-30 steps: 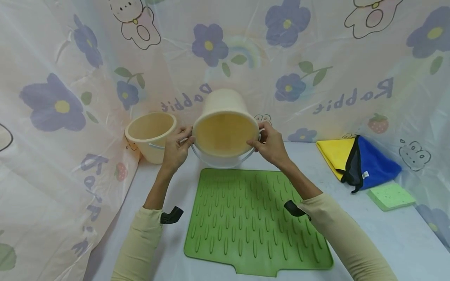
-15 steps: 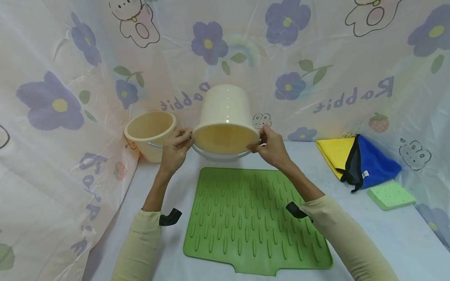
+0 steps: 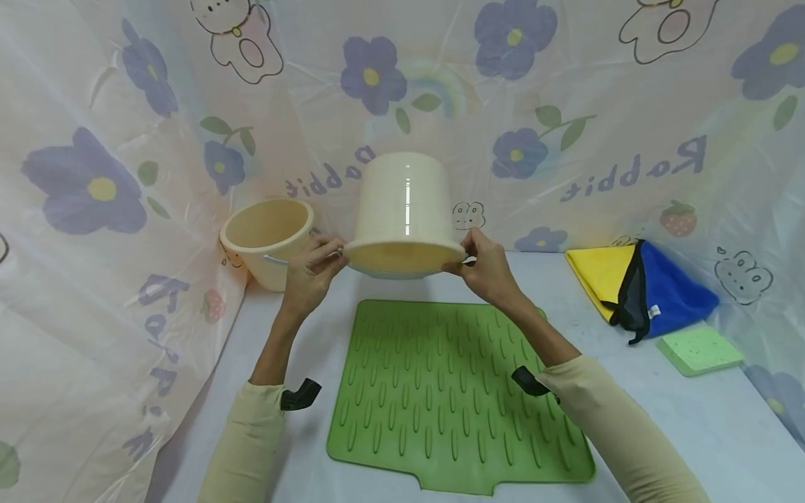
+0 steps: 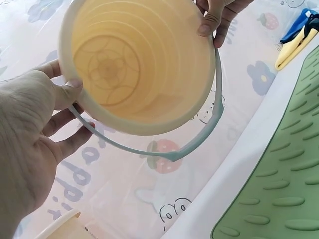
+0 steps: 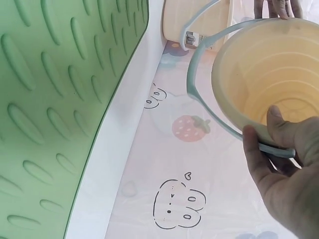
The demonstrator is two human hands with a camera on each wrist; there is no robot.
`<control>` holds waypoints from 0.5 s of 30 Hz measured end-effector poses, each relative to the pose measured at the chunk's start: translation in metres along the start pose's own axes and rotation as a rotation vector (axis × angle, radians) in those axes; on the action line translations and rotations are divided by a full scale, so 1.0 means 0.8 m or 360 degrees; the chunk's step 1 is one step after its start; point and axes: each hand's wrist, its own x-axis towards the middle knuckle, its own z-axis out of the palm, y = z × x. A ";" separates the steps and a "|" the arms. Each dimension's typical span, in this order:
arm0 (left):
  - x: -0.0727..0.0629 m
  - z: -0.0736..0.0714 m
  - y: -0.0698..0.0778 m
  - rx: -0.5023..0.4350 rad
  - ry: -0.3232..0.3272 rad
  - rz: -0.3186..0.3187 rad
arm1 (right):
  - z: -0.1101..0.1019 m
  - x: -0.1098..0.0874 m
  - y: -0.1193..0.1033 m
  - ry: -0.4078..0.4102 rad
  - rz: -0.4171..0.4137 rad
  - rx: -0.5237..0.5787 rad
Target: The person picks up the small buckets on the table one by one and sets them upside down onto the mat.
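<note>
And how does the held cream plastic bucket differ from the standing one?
The held cream plastic bucket opens downward; the standing cream plastic bucket opens upward. The left hand and right hand grip the held bucket; the standing bucket rests on the white table. Both have pale blue handles.

I've watched the cream bucket (image 3: 405, 199) tip in the two-handed grip: mouth now mostly downward, wall rising above, less handle (image 4: 173, 155) showing below.

Head view, centre to bottom: green rubbery ridged mat (image 3: 465, 391) flat on white tabletop (image 3: 685, 412). Left centre: upright cream plastic bucket (image 3: 264, 276), pale-blue handle. Right: blue, yellow and black fabric (image 3: 638, 293); pale-green rectangular sponge (image 3: 701, 351) just beside. Top: pastel flower-printed sheeting (image 3: 302, 133).
</note>
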 end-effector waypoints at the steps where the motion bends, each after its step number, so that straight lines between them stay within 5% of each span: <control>1: -0.001 -0.001 0.000 -0.0005 -0.0007 0.0000 | 0.000 0.000 0.000 0.0004 -0.0004 -0.0007; 15: -0.008 -0.012 -0.006 -0.0056 -0.0054 0.0079 | 0.011 -0.002 0.001 0.0111 -0.0166 -0.0010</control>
